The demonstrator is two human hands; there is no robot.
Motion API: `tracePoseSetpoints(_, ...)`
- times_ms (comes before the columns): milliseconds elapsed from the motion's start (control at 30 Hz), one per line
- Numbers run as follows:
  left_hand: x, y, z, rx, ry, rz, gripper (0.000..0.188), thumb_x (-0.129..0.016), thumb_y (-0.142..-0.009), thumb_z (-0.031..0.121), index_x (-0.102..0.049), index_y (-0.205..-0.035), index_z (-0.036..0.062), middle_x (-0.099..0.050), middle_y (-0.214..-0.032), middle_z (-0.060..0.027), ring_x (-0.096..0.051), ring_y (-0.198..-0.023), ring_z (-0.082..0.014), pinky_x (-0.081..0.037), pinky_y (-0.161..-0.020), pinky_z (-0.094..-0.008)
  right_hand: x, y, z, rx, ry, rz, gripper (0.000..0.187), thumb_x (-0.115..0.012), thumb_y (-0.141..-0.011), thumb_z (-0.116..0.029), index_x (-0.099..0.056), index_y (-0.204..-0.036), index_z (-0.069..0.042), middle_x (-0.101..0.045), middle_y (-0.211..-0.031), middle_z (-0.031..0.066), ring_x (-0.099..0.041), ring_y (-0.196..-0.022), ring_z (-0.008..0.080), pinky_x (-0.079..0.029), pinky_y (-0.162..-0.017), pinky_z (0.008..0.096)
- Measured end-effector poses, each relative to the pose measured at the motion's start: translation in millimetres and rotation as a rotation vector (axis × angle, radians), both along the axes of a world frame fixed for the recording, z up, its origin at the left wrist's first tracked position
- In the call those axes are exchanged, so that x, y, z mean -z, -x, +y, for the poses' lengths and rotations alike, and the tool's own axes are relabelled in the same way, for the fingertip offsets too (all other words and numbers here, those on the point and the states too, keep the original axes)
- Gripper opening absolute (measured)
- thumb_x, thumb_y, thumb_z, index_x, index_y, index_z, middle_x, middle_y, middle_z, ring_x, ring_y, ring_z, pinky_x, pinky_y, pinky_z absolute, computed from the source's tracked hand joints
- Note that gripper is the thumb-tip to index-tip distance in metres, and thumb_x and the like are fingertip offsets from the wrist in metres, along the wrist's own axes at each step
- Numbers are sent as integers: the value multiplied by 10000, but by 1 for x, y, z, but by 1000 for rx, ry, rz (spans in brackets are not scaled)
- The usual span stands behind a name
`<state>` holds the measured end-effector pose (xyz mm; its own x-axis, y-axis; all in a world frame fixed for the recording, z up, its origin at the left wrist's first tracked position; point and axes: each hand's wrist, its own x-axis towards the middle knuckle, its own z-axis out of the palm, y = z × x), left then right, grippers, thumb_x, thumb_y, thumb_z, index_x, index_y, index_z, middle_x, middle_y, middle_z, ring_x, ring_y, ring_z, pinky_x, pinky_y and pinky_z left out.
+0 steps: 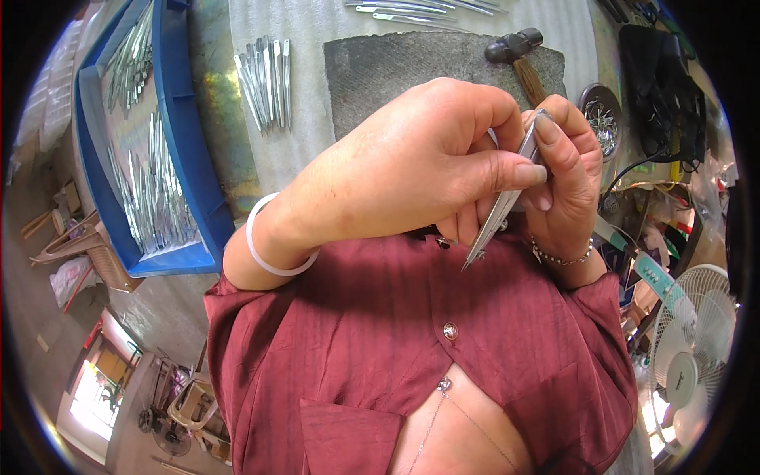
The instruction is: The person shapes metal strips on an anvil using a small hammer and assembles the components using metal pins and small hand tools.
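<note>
In front of my chest, both hands hold a pair of slim tapered metal strips [500, 207], laid together like tweezers. Their sharp ends point down and left toward the maroon shirt. My left hand [451, 150], its wrist in a white band, pinches the strips at mid-length between thumb and fingers. At their upper end, my right hand [571, 162], with a beaded bracelet at the wrist, grips the strips between thumb and forefinger. A small dark detail shows at that end, too small to make out. Some left-hand fingers are hidden behind the strips.
Behind my hands lies a dark rough slab [388, 75] with a wooden-handled hammer [513, 46] on it. A round dish [584, 99] holds small shiny parts. Left stand loose metal strips [265, 83] and a blue crate [186, 134] of more. A fan [682, 380] is at right.
</note>
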<state>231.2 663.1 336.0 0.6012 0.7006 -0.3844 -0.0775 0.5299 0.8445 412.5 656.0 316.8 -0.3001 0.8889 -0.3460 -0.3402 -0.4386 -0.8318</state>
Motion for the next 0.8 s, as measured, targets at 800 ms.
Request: tracePoseSetpoints(800,3,-2,19,83,95,-71,201,-631,-887,167,-530,-836,1,-620,-607,-64,-609,-468,-115,-465,-388,-186,9,-2,-2,58,-57,129,139,-512,-945,-171,-526,-908,-38,-560,-724,0,-329,-416,-16,-239,-356,148)
